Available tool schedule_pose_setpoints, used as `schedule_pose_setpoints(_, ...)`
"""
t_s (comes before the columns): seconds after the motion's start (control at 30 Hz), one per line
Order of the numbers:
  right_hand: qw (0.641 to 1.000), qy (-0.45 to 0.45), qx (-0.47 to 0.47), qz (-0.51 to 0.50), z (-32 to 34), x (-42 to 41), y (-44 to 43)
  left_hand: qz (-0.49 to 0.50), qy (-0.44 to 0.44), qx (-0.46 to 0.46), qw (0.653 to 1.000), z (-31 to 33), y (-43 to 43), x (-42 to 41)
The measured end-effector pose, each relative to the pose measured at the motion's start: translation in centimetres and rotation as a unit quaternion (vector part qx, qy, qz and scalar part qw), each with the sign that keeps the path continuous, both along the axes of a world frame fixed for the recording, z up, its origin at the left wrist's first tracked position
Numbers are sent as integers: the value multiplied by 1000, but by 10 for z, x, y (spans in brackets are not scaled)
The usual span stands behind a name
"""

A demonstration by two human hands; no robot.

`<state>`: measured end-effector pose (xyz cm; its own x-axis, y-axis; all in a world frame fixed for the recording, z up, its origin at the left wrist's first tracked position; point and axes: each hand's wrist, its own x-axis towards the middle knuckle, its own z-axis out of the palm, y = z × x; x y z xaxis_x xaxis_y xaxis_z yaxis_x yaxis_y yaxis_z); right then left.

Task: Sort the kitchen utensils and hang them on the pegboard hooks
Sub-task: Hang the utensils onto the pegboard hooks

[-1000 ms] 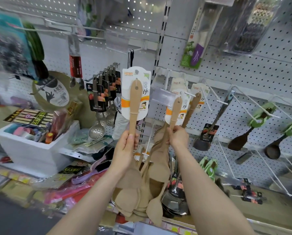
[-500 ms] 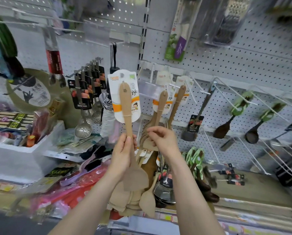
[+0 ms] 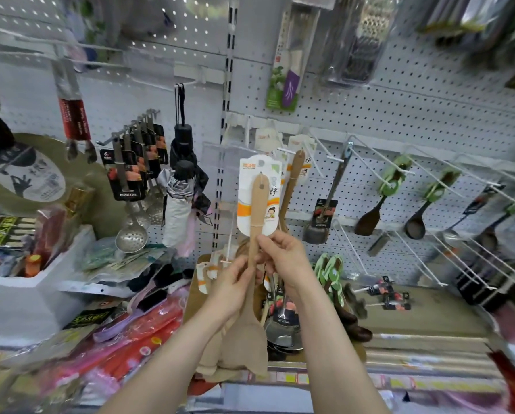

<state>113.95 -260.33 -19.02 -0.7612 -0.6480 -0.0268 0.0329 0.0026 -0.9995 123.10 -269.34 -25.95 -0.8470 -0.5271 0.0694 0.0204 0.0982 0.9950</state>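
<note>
"What is the spatula (image 3: 258, 204) made of?"

"Pale wood, matt and smooth. The card (image 3: 246, 189) behind its handle is glossy printed paper."

"And the wall?"

"The pegboard (image 3: 399, 121) looks like white painted metal with a faint sheen. The hooks (image 3: 383, 155) are white-coated wire."

"On the left?"

"The skimmers (image 3: 131, 237) are polished metal, very shiny. The umbrella (image 3: 177, 216) is dull, soft cloth. The box (image 3: 56, 273) looks like white foam, matt. The packets (image 3: 148, 324) are in glossy red plastic film."

"The spoons (image 3: 366, 222) on the right?"

"Dark and matt, wood by the look of them."

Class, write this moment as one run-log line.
left hand: grips spatula handle | right hand: pinches handle | spatula: upright, before pegboard
</note>
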Motion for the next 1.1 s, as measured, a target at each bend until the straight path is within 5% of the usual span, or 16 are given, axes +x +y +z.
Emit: schedule_pose_setpoints(1.1, 995, -53, 16, -84, -9, -80, -42, 9, -78, -9, 997, -10, -22, -54)
